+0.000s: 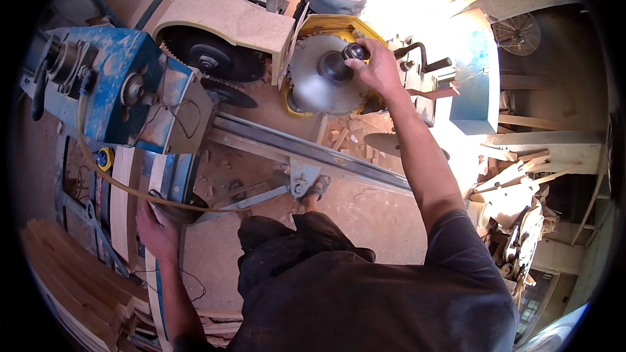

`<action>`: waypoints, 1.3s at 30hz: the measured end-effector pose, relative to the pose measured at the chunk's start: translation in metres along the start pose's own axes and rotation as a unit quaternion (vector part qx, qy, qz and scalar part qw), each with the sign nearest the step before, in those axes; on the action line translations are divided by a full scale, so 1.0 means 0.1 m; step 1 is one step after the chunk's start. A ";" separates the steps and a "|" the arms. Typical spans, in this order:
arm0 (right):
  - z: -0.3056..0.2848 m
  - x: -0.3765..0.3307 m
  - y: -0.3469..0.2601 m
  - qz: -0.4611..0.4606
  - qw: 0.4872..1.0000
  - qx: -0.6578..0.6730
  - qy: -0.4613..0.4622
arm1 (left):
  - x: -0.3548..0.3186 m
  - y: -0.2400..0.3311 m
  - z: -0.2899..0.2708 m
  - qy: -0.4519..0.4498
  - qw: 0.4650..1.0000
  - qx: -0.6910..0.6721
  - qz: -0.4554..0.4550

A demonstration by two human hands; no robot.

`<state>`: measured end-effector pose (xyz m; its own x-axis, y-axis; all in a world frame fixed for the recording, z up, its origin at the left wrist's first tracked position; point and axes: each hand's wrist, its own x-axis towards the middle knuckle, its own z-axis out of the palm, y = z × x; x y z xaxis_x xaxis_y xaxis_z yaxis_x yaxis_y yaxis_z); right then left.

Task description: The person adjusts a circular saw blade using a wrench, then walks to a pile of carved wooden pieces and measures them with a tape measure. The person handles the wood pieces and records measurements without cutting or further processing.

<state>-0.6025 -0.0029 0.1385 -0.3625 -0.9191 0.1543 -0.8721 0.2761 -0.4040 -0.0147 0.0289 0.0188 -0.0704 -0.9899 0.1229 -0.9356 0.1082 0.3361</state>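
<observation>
My right hand [379, 68] reaches far forward, its thumb and fingers closed round a small dark metal collar [354, 52]. The collar is just beside the dark hub [335, 67] of a round, toothed saw blade [316, 91]. That blade stands upright inside an open yellow housing [301, 29]. At the lower left, my left hand [156, 231] is curled at the edge of a dark, rounded part [179, 210] beside the blue machine frame. Its fingertips are partly hidden, so what it grips is unclear.
Dark saw blades [207, 58] sit under a beige guard [228, 16]. A metal rail [306, 150] crosses before me; a thin hose [124, 186] hangs by the blue machine [107, 78]. A crank handle [435, 64] juts out at right. Timber [78, 280] and wood scraps [515, 182] lie around.
</observation>
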 end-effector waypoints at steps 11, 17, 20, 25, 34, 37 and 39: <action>-0.09 0.05 -0.11 0.031 0.997 -0.064 -0.022 | 0.02 0.09 -0.07 -0.015 1.000 -0.015 -0.012; -0.09 0.05 -0.22 0.083 0.986 -0.139 -0.029 | 0.02 0.08 -0.06 0.005 1.000 -0.016 0.005; -0.10 0.03 -0.23 0.035 0.990 -0.134 -0.030 | 0.01 -0.01 -0.03 0.012 1.000 -0.007 0.014; -0.07 0.00 0.00 -0.133 0.989 -0.052 -0.027 | 0.01 0.07 -0.07 -0.005 1.000 -0.008 -0.006; -0.12 0.09 -0.05 -0.078 0.992 -0.077 -0.062 | -0.01 0.06 -0.07 -0.008 1.000 -0.007 -0.009; -0.17 0.10 -0.04 -0.087 0.991 -0.072 -0.077 | 0.00 0.05 -0.05 -0.003 1.000 0.002 -0.003; -0.20 0.11 -0.07 -0.076 0.989 -0.091 -0.083 | 0.00 0.04 -0.04 -0.003 1.000 0.006 -0.006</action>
<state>-0.6063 -0.0092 0.1608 -0.1760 -0.9833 0.0454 -0.9627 0.1623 -0.2164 -0.0171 0.0298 0.0238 -0.0613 -0.9916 0.1138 -0.9406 0.0955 0.3257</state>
